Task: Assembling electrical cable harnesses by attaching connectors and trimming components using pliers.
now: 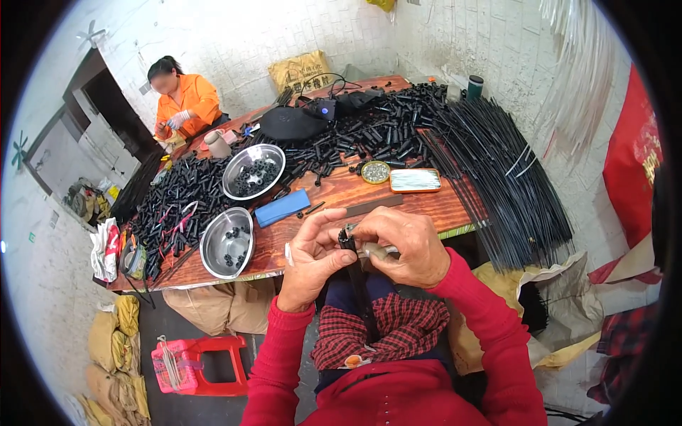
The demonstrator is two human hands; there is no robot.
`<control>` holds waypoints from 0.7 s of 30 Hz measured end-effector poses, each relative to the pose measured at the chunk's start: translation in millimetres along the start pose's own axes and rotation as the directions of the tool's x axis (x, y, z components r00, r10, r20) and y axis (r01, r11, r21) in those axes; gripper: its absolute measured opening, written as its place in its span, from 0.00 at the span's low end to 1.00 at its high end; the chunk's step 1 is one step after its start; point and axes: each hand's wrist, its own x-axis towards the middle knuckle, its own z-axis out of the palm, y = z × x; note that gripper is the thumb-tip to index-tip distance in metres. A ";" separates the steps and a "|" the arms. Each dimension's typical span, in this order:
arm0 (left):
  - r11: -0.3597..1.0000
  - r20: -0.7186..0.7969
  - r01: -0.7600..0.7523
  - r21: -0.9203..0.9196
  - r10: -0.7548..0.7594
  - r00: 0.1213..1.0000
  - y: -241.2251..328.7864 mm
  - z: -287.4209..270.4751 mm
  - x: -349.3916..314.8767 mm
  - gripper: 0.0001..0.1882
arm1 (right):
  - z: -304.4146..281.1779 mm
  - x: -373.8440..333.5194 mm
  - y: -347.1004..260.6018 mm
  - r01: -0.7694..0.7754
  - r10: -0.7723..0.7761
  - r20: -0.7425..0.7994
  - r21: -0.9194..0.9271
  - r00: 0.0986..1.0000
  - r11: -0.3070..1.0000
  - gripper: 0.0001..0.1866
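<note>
My left hand is closed round the upper end of a long black rod-like piece, just above the near table edge. This piece slants down towards my lap, and its top carries a small black fitting. My right hand meets it from the other side, thumb and fingertips pinched close to the fitting. Whatever lies between those right fingertips is too small and covered to make out. A white strip is wrapped on my left hand, and something beige covers a right fingertip.
Loose black tubular parts cover much of the wooden table. Two metal bowls hold small black pieces. Nearby lie a blue block, an orange tray and bundled black rods. A co-worker in orange sits far left; a red stool stands below.
</note>
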 end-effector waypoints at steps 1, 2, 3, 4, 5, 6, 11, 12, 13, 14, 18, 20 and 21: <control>1.000 0.000 0.001 -0.003 -0.001 1.000 -0.1 0.7 0.9 0.36 | -2.1 1.9 3.0 -0.002 0.002 0.002 -0.001 1.000 1.000 0.14; 1.000 0.005 0.010 0.006 -0.010 1.000 0.5 1.9 1.7 0.35 | -5.5 4.8 6.7 0.077 -0.079 -0.013 -0.106 0.997 0.991 0.14; 1.000 0.011 0.019 0.015 -0.019 1.000 1.0 3.0 2.4 0.35 | -8.8 7.9 10.2 0.153 -0.161 -0.020 -0.209 0.987 0.966 0.14; 1.000 0.008 0.021 0.014 -0.021 1.000 1.4 3.1 2.8 0.35 | -10.9 11.5 12.4 0.152 -0.159 -0.018 -0.206 0.987 0.967 0.14; 0.999 0.001 0.023 0.022 -0.023 1.000 1.9 3.3 3.4 0.35 | -13.6 15.4 13.8 0.202 -0.215 -0.019 -0.268 0.976 0.942 0.13; 0.999 -0.006 0.026 0.030 -0.025 1.000 2.1 3.0 3.7 0.35 | -14.6 18.7 15.8 0.250 -0.270 -0.016 -0.327 0.963 0.911 0.12; 1.000 -0.031 -0.001 0.025 0.002 1.000 -1.1 5.0 6.8 0.34 | -6.0 15.0 29.7 0.162 -0.180 -0.089 -0.179 0.980 0.970 0.09; 1.000 -0.041 -0.020 0.014 0.020 0.999 -1.5 4.9 7.2 0.34 | 1.1 6.0 29.9 -0.102 0.099 -0.212 -0.003 0.972 0.995 0.08; 1.000 -0.042 -0.020 0.014 0.021 0.999 -3.8 2.9 8.7 0.34 | 8.6 -3.2 32.4 -0.335 0.380 -0.279 0.198 0.882 0.921 0.06; 0.999 -0.035 -0.033 0.033 0.034 0.999 -7.4 -0.2 9.3 0.32 | 14.3 -13.4 38.0 -0.443 0.553 -0.118 0.473 0.825 0.761 0.05; 0.995 -0.059 -0.034 0.089 0.039 0.997 -10.4 -7.5 8.8 0.21 | 24.0 -31.9 33.0 -0.458 0.458 0.135 0.509 0.879 0.729 0.07; 0.995 -0.067 -0.032 0.092 0.038 0.997 -10.1 -7.9 10.7 0.19 | 29.8 -31.2 30.7 -0.455 0.449 0.185 0.633 0.874 0.626 0.09; 0.995 -0.076 -0.034 0.098 0.042 0.996 -9.9 -8.2 11.5 0.17 | 31.2 -30.8 30.5 -0.469 0.461 0.219 0.695 0.860 0.544 0.10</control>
